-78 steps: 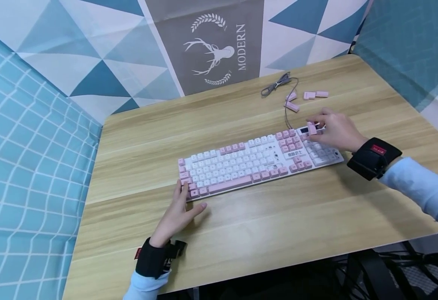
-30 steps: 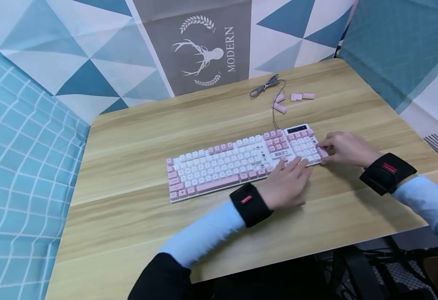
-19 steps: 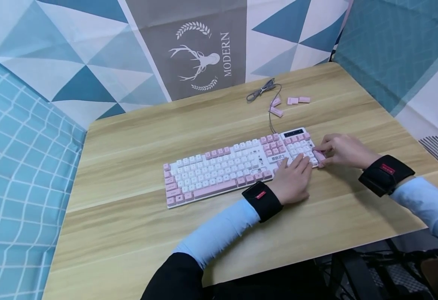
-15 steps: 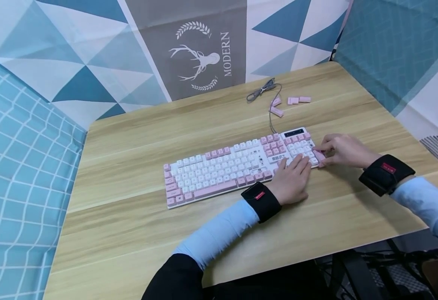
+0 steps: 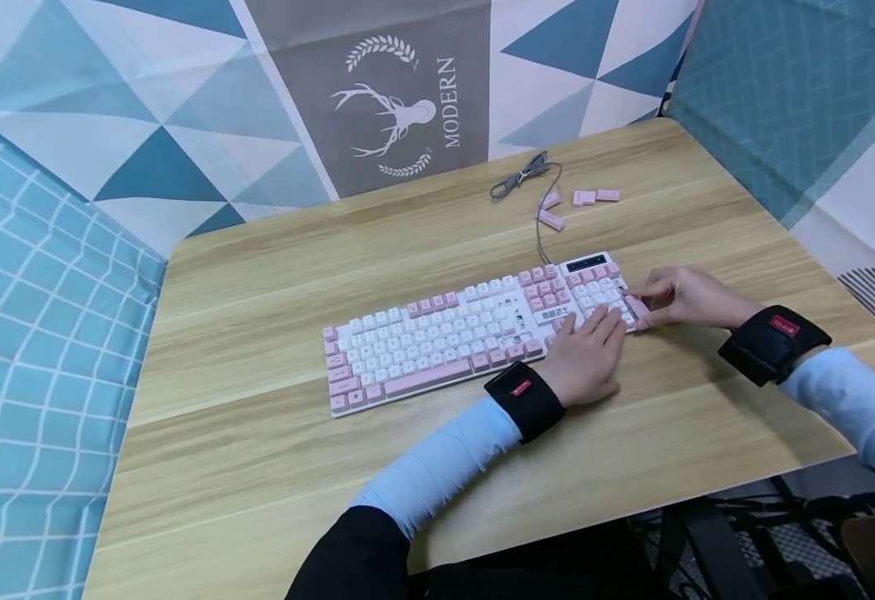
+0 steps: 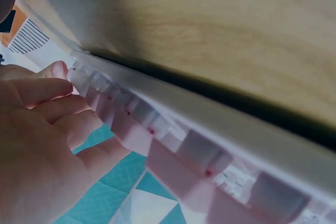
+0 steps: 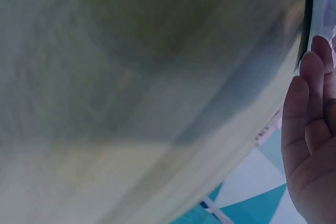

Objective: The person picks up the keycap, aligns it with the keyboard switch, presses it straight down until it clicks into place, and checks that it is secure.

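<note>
A white and pink keyboard [image 5: 400, 346] lies on the wooden table, angled slightly. At the right edge of its number pad, my right hand [image 5: 691, 297] pinches a pink keycap [image 5: 637, 307] between thumb and forefinger. My left hand [image 5: 583, 358] rests with extended fingers on the keyboard's lower right part, covering some keys there. The left wrist view shows the left hand's spread fingers [image 6: 79, 127] against the pink front-row keys [image 6: 178, 174]. In the right wrist view, the right hand [image 7: 315, 129] is at the keyboard's edge, its held keycap hidden.
Several loose pink keycaps [image 5: 584, 197] lie behind the keyboard near its bundled grey cable [image 5: 523, 173]. Small dark marks show in a keyless strip [image 5: 520, 320] beside the main keys. Patterned cloth [image 5: 377, 100] backs the table [image 5: 257, 483].
My right hand has carried a pink keycap from above the keyboard's top right corner to the number pad's right edge. My left hand has moved from the lower left corner to the lower right.
</note>
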`<control>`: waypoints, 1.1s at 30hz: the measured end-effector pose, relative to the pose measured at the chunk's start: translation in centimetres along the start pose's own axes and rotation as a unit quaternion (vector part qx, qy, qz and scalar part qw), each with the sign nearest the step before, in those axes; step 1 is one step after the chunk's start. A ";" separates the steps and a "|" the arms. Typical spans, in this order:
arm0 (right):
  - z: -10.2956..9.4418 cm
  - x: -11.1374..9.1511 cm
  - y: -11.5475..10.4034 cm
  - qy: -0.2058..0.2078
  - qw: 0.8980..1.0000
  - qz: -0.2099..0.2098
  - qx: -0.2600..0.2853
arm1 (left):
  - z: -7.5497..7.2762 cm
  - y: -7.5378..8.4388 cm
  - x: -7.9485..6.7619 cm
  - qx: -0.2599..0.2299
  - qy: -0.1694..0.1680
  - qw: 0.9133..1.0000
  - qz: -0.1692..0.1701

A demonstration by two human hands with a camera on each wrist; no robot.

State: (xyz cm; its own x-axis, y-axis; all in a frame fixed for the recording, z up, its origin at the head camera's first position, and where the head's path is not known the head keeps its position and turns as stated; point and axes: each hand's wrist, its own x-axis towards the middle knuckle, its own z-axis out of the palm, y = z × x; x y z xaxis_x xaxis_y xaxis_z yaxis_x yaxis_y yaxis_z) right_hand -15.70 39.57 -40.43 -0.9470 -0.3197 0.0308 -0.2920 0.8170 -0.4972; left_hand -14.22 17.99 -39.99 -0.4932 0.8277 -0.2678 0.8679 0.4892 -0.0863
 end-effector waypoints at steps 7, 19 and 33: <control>0.1 -0.1 -0.2 -0.006 1.000 0.017 0.006 | 0.2 -0.1 0.1 -0.006 0.011 1.000 0.005; -0.7 -0.1 -1.9 0.004 0.987 -0.040 -0.158 | 0.2 0.1 0.1 -0.004 0.014 1.000 0.009; -0.2 -0.3 -0.7 0.009 1.000 0.011 -0.022 | 0.2 0.2 0.0 -0.004 0.015 1.000 0.008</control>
State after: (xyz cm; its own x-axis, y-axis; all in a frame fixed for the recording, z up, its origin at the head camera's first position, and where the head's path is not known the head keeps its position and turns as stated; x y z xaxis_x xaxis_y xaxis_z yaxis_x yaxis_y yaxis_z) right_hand -15.29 39.18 -39.96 -0.9555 -0.2929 0.0357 -0.2760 0.8444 -0.4591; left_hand -14.10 18.05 -40.22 -0.4810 0.8433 -0.2397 0.8752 0.4781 -0.0743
